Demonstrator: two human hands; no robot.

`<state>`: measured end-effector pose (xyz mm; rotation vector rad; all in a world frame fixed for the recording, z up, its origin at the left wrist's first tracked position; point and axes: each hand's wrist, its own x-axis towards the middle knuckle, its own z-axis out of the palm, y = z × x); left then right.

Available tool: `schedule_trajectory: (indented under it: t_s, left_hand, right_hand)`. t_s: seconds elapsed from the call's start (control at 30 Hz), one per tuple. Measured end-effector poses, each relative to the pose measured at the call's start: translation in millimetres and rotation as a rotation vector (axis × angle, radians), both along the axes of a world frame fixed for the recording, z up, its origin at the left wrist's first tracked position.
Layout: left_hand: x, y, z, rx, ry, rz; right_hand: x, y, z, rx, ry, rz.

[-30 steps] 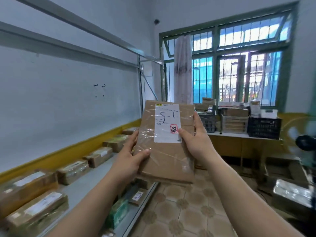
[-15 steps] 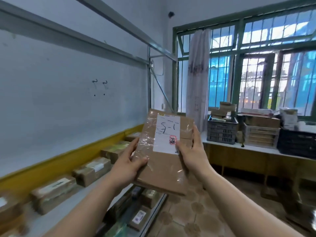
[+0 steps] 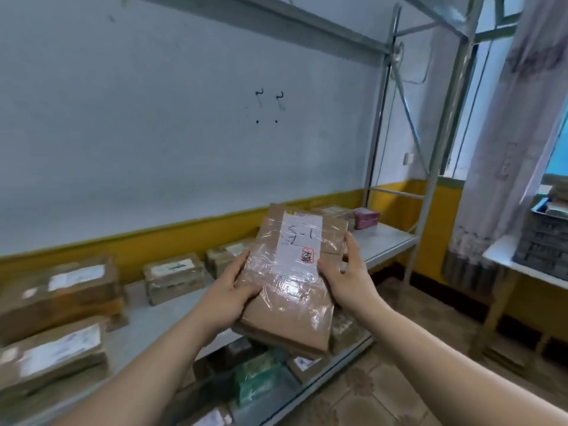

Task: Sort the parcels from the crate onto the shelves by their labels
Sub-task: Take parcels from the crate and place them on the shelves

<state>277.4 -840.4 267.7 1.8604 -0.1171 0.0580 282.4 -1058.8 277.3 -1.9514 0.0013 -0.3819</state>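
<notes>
Head cam: a flat brown cardboard parcel wrapped in shiny, crinkly clear tape is held up over the front edge of the grey metal shelf. The left hand grips its left edge, thumb on the front and fingers round the side. The right hand clamps the right edge the same way. The white paper label has handwriting that looks like "5-1", kinda blurry though, plus a red stamp. Similar taped boxes line the shelf, with a pink box at the far end.

Blurry parcels at left — crate cropped at right.
</notes>
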Motion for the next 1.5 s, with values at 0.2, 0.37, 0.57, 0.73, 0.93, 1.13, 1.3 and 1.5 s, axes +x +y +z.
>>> schedule_trajectory:
  t_s: [0.2, 0.37, 0.57, 0.73, 0.93, 1.13, 1.3, 1.5]
  left_hand:
    - [-4.7, 21.9, -27.5, -0.007, 0.103, 0.189]
    - [3.5, 60.7, -42.2, -0.017, 0.146, 0.280]
    - [33.5, 115.8, -68.2, -0.055, 0.206, 0.339]
    - [75.6, 161.3, -82.9, -0.043, 0.254, 0.351]
    - [125.2, 193.0, -105.8, 0.023, 0.351, 0.325]
    - [161.9, 184.8, -118.8, 0.026, 0.393, 0.347]
    - [204.8, 139.0, -98.9, -0.093, 0.264, 0.386]
    - [288.8, 36.5, -63.9, -0.106, 0.140, 0.285]
  right_hand:
    - [36.0, 23.7, -26.0, -0.021, 0.148, 0.232]
    - [66.7, 62.9, -44.0, -0.051, 0.187, 0.333]
    - [109.8, 115.7, -62.5, -0.098, 0.259, 0.435]
    - [152.3, 157.8, -74.1, -0.146, 0.304, 0.448]
    - [193.5, 176.9, -99.9, -0.208, 0.387, 0.441]
    - [239.3, 170.0, -113.0, -0.189, 0.401, 0.478]
    - [287.0, 135.6, -95.1, -0.083, 0.268, 0.498]
    - [346.1, 28.0, -59.6, -0.005, 0.098, 0.353]
